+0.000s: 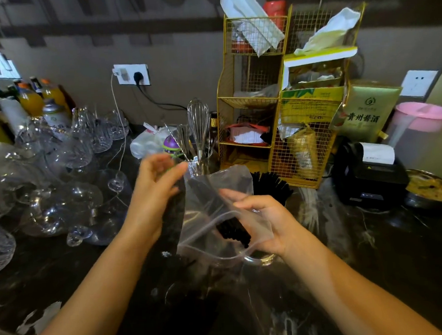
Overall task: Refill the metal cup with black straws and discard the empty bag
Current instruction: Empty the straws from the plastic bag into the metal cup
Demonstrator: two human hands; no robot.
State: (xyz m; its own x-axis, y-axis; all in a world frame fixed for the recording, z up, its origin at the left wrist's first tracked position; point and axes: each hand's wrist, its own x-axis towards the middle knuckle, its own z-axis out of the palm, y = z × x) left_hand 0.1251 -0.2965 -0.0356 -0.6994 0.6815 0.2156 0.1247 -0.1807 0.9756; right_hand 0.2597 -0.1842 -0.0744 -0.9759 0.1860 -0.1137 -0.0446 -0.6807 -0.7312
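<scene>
Bare dark bench (388,256) lies open to the right of the hands and toward the near edge — room to pass there. The left is crowded with upturned glasses (63,201). Behind stand a whisk (198,125), a gold wire rack (283,107) and a black printer (369,177) — closing off the back.

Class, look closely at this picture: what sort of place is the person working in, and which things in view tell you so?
Probably a drinks bar or café prep counter. Upturned glasses crowd the dark counter, juice bottles stand behind them, and a receipt printer sits at the right.
</scene>
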